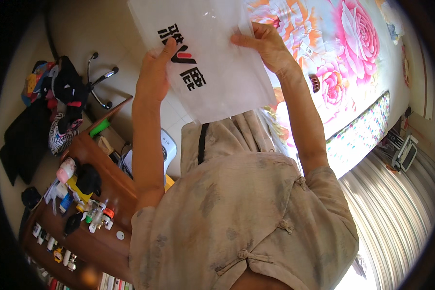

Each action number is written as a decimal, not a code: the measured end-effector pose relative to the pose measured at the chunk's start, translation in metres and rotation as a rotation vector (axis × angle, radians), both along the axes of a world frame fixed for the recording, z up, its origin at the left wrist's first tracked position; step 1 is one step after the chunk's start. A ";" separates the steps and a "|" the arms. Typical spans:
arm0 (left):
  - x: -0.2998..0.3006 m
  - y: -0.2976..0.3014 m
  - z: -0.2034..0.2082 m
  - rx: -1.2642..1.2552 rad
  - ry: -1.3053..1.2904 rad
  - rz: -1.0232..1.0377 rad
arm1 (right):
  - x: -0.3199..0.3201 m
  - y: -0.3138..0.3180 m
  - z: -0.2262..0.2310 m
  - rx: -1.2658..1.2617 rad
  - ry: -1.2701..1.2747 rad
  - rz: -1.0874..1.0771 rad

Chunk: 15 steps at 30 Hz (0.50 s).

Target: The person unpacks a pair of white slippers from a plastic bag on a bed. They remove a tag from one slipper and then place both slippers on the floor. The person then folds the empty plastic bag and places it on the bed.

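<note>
One white bag [222, 72], left of bed [334, 92] | long axis fore-and-aft, far end leaning left | left hand [152, 77], right hand [271, 48]: both nearly closed, pinching opposite sides

White bag [227, 87], fingers [167, 49] pinching its 2 sides, flowered bedspread [336, 63]

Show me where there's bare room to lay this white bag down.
The white bag could likely go on the flowered bed, in the open room between the small brown item and the dotted bedding. The brown desk shows a narrower bare strip between the black item and the left forearm. Crowded: the desk around the small bottles.
</note>
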<state>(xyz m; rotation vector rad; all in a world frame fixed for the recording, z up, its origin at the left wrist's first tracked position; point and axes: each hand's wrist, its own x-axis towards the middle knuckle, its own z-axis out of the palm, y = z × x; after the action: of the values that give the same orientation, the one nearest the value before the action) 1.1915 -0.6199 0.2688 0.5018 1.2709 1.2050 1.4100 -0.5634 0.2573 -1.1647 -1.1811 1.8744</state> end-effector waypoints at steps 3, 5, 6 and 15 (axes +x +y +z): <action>-0.008 0.006 -0.014 -0.022 0.063 -0.166 | 0.014 0.005 -0.007 0.047 -0.056 -0.057; -0.016 0.010 -0.021 -0.025 0.103 -0.273 | 0.020 0.007 -0.014 0.054 -0.064 -0.118; -0.019 0.007 -0.023 -0.004 0.088 -0.305 | 0.022 0.006 -0.014 0.038 -0.052 -0.142; -0.058 -0.046 -0.045 -0.130 0.056 -0.115 | 0.040 -0.003 -0.037 -0.027 -0.045 -0.218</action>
<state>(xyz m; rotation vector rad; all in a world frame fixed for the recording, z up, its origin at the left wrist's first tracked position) 1.1338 -0.6662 0.2238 0.5092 1.3398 1.0113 1.4500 -0.5660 0.2203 -1.3011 -1.0106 1.7129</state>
